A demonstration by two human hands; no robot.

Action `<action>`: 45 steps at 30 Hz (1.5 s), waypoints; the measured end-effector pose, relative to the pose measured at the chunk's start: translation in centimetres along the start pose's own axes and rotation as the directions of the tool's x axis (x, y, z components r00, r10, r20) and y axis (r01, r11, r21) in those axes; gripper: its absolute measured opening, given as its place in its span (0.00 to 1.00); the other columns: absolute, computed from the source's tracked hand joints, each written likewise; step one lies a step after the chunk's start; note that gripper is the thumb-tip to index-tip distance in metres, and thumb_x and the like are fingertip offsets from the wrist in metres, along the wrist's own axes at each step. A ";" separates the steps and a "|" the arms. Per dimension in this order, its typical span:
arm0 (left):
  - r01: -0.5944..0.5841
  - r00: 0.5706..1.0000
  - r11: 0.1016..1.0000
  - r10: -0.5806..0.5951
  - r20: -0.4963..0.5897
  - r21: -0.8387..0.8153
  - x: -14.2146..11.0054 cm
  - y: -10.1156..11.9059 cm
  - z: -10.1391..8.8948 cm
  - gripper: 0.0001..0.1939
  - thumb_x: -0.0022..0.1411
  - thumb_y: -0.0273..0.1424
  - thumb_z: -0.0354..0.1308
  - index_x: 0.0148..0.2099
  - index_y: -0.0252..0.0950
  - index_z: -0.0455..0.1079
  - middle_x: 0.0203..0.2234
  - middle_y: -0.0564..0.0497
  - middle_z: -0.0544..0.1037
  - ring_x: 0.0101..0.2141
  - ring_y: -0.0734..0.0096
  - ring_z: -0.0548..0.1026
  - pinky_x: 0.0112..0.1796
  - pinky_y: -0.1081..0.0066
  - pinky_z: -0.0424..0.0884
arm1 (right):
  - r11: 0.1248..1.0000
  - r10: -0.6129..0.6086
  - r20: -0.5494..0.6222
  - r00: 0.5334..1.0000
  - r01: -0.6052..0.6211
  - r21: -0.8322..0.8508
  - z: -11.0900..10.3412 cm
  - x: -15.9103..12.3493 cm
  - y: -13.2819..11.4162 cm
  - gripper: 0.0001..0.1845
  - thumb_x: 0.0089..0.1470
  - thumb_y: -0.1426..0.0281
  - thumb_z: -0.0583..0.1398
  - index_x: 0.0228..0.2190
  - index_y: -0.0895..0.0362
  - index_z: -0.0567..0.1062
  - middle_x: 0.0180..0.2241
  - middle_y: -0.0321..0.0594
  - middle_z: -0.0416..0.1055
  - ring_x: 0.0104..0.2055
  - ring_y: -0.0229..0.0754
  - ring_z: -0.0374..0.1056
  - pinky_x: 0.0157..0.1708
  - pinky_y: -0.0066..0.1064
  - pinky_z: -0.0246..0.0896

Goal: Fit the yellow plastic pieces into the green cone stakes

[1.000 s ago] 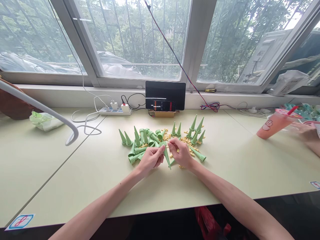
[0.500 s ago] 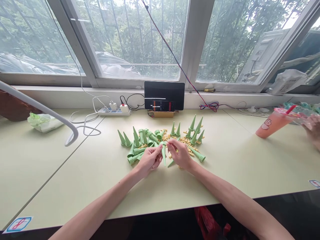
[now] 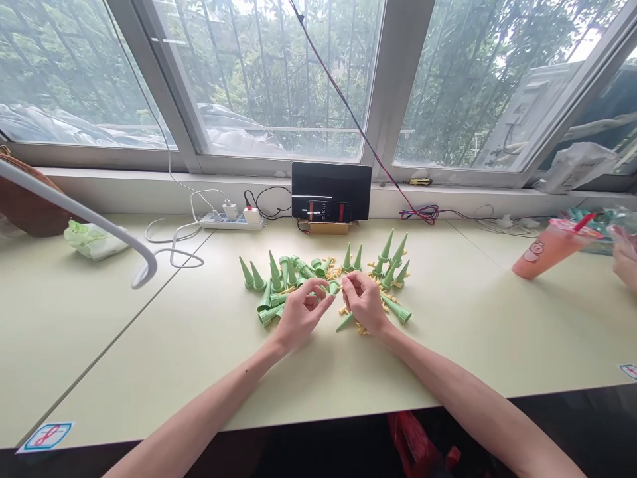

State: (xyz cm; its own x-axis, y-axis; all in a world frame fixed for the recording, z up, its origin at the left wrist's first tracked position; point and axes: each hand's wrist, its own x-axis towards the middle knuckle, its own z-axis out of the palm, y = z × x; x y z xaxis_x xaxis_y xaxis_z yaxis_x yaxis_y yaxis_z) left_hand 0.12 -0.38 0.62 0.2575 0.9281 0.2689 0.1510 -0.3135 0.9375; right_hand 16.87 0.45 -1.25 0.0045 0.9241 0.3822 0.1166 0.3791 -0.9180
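Note:
Between my hands is a green plastic cone spike with a wide collar, a small yellow piece at its side. My right hand pinches that yellow piece at the cone. My left hand has thumb and forefinger apart, close to the cone's left side; whether a fingertip touches it I cannot tell. Loose green cones lie in a heap behind and left of my left hand. Several upright cones with yellow pieces stand beyond my right hand. Small yellow pieces are scattered beneath my right hand.
A phone leans on a dark tablet at the back. Left of it are a power strip and a white lamp arm. A pink drink cup stands at right, near another person's hand.
The cone, which hung point down in my left fingers, now shows foreshortened between my hands. My left fingers have spread from it. My right hand is now at its side with the yellow piece.

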 end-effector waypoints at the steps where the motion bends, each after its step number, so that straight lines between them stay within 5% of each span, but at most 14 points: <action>1: -0.024 1.000 0.999 0.025 -0.005 0.045 0.0 -0.1 0.1 0.14 0.60 0.38 0.62 0.45 0.36 0.69 0.27 0.55 0.69 0.17 0.83 0.61 0.18 0.78 0.58 | 1.000 -0.001 0.006 1.000 0.001 -0.003 0.0 0.0 0.0 0.14 0.63 0.60 0.55 0.29 0.55 0.67 0.18 0.30 0.63 0.18 0.33 0.59 0.18 0.25 0.57; 11: -0.045 0.999 0.994 0.047 -0.023 0.100 -0.2 -0.4 0.1 0.14 0.63 0.38 0.59 0.30 0.36 0.64 0.16 0.59 0.61 0.15 0.81 0.60 0.18 0.76 0.57 | 0.983 -0.111 0.109 0.988 0.126 -0.135 0.0 -0.3 0.2 0.13 0.63 0.61 0.55 0.29 0.55 0.67 0.19 0.30 0.62 0.19 0.34 0.58 0.19 0.27 0.54; 24: 0.313 0.942 0.905 -0.258 0.214 -0.289 0.7 -0.6 -1.1 0.20 0.60 0.44 0.61 0.27 0.34 0.63 0.14 0.58 0.64 0.13 0.82 0.61 0.15 0.78 0.56 | 0.939 -0.231 0.232 0.945 0.279 -0.200 -0.2 -0.2 0.0 0.12 0.65 0.64 0.53 0.30 0.55 0.67 0.22 0.30 0.58 0.22 0.33 0.52 0.24 0.27 0.51; 28: 0.229 0.971 0.941 -0.204 0.122 -0.250 0.5 -0.3 -0.6 0.18 0.62 0.44 0.60 0.32 0.35 0.62 0.17 0.59 0.65 0.13 0.81 0.63 0.15 0.78 0.58 | 0.942 -0.211 0.210 0.955 0.256 -0.218 -0.1 -0.3 -0.2 0.13 0.65 0.63 0.52 0.31 0.54 0.67 0.22 0.31 0.59 0.22 0.34 0.54 0.24 0.27 0.51; 34: 0.050 0.998 0.995 -0.052 -0.023 -0.090 0.1 -0.1 0.2 0.19 0.64 0.43 0.57 0.51 0.39 0.60 0.25 0.59 0.68 0.13 0.82 0.66 0.14 0.79 0.59 | 0.985 -0.106 0.092 0.990 0.117 -0.129 0.2 -0.4 -0.4 0.15 0.64 0.58 0.53 0.31 0.54 0.66 0.19 0.30 0.59 0.19 0.35 0.57 0.20 0.27 0.54; 45: -0.162 0.984 0.957 0.138 0.115 0.240 -0.3 -0.7 0.1 0.17 0.64 0.38 0.58 0.52 0.39 0.64 0.33 0.54 0.69 0.18 0.84 0.64 0.21 0.77 0.62 | 0.997 0.037 0.069 0.997 -0.042 0.062 0.0 -0.1 -0.1 0.16 0.63 0.57 0.55 0.30 0.55 0.66 0.19 0.28 0.60 0.15 0.32 0.58 0.15 0.26 0.54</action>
State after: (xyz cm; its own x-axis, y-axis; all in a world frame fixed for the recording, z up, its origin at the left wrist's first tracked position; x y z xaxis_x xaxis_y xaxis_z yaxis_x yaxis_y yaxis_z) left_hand 0.04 -0.51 -0.16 0.3838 0.8469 0.3681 0.3320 -0.4985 0.8008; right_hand 16.85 0.33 -1.15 -0.0593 0.9387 0.3395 0.0542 0.3426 -0.9379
